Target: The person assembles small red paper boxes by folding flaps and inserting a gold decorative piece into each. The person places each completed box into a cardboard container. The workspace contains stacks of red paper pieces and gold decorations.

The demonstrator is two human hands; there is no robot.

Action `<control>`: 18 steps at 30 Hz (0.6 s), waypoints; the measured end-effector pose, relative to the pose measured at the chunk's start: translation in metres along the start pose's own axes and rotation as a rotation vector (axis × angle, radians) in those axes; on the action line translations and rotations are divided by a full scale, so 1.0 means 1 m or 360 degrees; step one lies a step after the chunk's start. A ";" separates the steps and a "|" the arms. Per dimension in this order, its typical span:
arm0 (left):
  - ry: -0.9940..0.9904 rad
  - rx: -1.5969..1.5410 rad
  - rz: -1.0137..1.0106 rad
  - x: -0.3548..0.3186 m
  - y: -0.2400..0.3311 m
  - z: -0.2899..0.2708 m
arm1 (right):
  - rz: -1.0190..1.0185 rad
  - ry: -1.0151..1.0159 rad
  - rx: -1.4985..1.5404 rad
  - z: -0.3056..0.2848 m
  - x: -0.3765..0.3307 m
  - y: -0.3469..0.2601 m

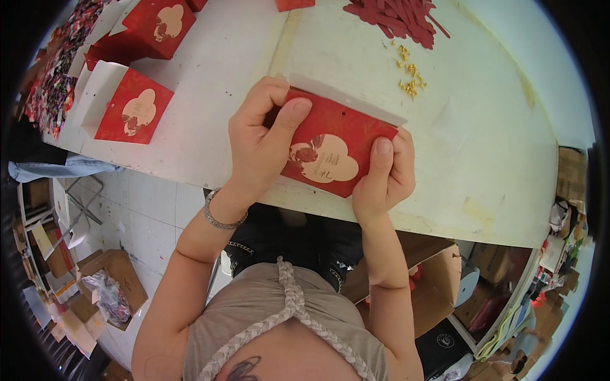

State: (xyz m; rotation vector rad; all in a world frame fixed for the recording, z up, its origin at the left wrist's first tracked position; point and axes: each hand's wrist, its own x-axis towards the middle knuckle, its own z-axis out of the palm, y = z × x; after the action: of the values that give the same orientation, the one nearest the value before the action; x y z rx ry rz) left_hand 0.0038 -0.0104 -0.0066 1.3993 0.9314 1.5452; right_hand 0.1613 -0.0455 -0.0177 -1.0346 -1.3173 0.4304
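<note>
Between my two hands is a red folded card box with a cream flower-shaped panel and a small dark hole near its upper edge. A white flap shows behind its far side. My left hand grips the box's left end, thumb on the red face and fingers curled behind. On the opposite end, my right hand is closed the same way, its thumb pressing the front. The box is tilted over the table's near edge. What the fingers touch behind it is hidden.
Similar red boxes stand at the table's left. Gold metal fasteners lie scattered beyond my right hand, below a pile of dark red strips. Under the white table is an open cardboard box; another carton sits on the floor.
</note>
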 end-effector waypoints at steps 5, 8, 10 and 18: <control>0.0143 0.0175 -0.0115 0.002 0.003 0.007 | 0.0186 0.0083 0.0162 0.016 0.008 -0.002; 0.0241 0.0188 -0.0183 0.006 0.009 0.010 | 0.0526 0.0006 0.0439 0.019 0.019 -0.011; 0.0241 0.0005 -0.0311 0.010 0.017 0.011 | 0.0568 0.0041 0.0453 0.020 0.019 -0.015; -0.0402 -0.0010 -0.0486 0.010 0.007 -0.020 | 0.0527 -0.0047 0.0249 0.015 0.010 -0.006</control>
State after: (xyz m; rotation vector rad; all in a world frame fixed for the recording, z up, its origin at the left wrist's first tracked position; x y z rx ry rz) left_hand -0.0169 -0.0039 0.0015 1.3400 0.9326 1.1165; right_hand 0.1481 -0.0354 -0.0083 -1.1196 -1.1198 0.7882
